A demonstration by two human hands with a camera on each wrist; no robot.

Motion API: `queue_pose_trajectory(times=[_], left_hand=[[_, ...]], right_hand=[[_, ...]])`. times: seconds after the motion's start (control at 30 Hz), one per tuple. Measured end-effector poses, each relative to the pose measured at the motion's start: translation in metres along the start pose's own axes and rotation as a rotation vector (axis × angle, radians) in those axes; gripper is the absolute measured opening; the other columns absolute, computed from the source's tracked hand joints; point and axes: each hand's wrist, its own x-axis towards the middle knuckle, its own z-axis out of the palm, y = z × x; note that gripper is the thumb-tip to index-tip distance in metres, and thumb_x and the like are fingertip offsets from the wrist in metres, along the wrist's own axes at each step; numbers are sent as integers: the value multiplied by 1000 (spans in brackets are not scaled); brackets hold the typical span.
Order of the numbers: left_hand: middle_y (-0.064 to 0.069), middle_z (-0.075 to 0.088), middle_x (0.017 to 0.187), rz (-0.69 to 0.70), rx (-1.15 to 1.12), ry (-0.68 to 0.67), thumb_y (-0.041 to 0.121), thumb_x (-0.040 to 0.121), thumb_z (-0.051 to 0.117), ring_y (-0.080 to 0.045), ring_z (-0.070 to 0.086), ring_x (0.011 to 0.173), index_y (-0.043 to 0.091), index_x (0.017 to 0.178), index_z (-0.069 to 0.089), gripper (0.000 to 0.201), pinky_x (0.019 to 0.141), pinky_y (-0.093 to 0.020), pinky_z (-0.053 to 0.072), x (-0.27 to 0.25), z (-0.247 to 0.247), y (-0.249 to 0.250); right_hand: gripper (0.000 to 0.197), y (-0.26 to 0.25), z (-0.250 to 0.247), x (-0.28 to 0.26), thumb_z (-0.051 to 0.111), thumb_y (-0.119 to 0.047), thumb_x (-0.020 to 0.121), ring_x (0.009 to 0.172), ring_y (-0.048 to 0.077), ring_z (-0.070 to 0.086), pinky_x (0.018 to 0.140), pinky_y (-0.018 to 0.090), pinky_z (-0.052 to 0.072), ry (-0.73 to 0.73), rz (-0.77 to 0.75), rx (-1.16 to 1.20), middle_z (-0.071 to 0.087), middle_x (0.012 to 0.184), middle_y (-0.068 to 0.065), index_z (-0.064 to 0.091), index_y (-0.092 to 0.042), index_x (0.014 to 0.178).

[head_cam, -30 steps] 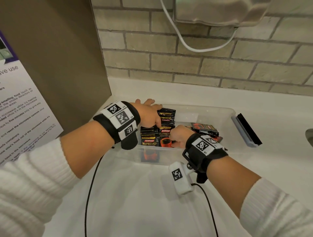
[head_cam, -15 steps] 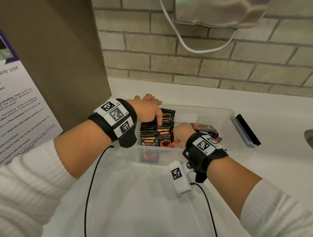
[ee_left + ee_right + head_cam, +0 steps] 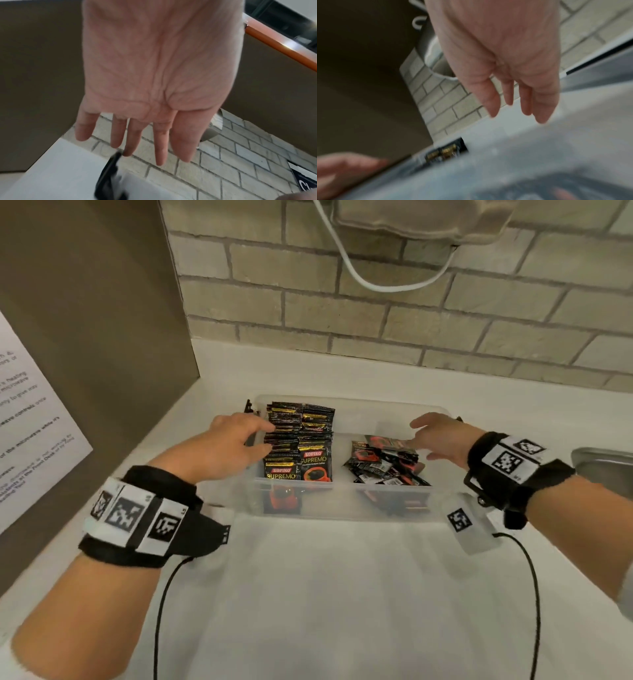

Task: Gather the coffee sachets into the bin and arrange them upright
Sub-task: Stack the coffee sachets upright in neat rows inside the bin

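A clear plastic bin (image 3: 342, 501) sits on the white counter. Two rows of black Kopiko coffee sachets (image 3: 298, 440) stand upright in its left part. A loose heap of sachets (image 3: 383, 463) lies flat in its right part. My left hand (image 3: 236, 440) hovers at the bin's left rim beside the upright rows, fingers straight and spread, holding nothing; the left wrist view shows the bare palm (image 3: 154, 81). My right hand (image 3: 438, 436) is over the bin's right end above the heap, fingers relaxed and empty, as the blurred right wrist view (image 3: 510, 67) confirms.
A brown panel (image 3: 85, 320) with a printed notice walls off the left. A brick wall (image 3: 376, 302) with a white cable and dispenser runs behind. A metal sink edge (image 3: 603, 463) lies at the right. Black cables trail over the white counter (image 3: 325, 594) in front.
Both hands have pulled out of the sachet rows and apart, the left to the bin's left rim, the right across to the loose heap. The view has shifted.
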Motion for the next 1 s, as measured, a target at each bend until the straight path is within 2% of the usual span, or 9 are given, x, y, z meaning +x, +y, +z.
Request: queue_pose_trajectory(times=[0.07,0.17,0.33,0.43,0.53,0.63,0.77,0.9,1.0], left_hand=[[-5,28,149,-39,5,0,26,95,48,-25,13,141,26,139,37,46,115,-40,13,-2,14,2],[-4,6,158,-26,-52,71,15,96,44,-25,-10,144,26,141,32,48,116,-36,-3,-2,33,6],[-1,3,158,18,-154,163,1,95,40,-25,-17,143,27,139,35,52,115,-36,-9,3,45,1],[1,0,158,9,-180,136,-1,93,41,-24,-18,142,28,140,34,55,116,-39,-7,3,44,0],[3,-2,158,2,-197,123,-5,92,40,-22,-19,141,29,140,32,59,115,-38,-6,3,42,2],[2,-3,158,-9,-191,125,-5,91,40,-23,-18,141,30,140,33,61,114,-36,-7,4,41,1],[1,-2,158,-23,-156,121,-1,91,43,-24,-16,141,30,139,35,58,112,-31,-8,8,42,-3],[4,0,158,-30,-109,89,6,92,48,-24,-16,140,33,137,36,54,115,-37,-4,10,42,-5],[8,0,157,-67,-40,48,9,92,48,-22,-13,141,37,136,36,54,113,-46,4,9,38,0]], right_hand=[[68,3,4,1,64,-28,87,126,28,44,104,36,41,-131,19,-426,39,143,12,29,-11,142],[85,-4,8,1,64,-39,85,136,28,33,111,38,31,-221,-37,-822,28,150,12,14,-9,147],[92,-27,6,12,66,-37,83,136,28,35,110,40,34,-352,-62,-1217,28,150,12,8,-10,149],[85,-40,11,37,64,-36,84,133,28,40,109,39,37,-301,-123,-1383,34,148,14,15,-7,147],[75,-45,23,58,65,-33,84,125,27,48,102,34,43,-307,-175,-1477,43,141,13,26,-3,142],[75,-45,36,68,69,-34,81,109,25,55,84,32,46,-383,-140,-1500,52,129,10,31,-4,138],[64,-41,47,77,77,-28,74,72,16,53,60,25,43,-458,-156,-1509,53,81,-1,47,-1,123],[38,-41,45,79,61,-8,83,84,20,50,67,26,41,-369,-274,-1581,58,103,10,51,1,118],[24,-47,38,76,50,-4,88,81,20,48,51,21,36,-326,-305,-1570,49,76,2,55,-1,111]])
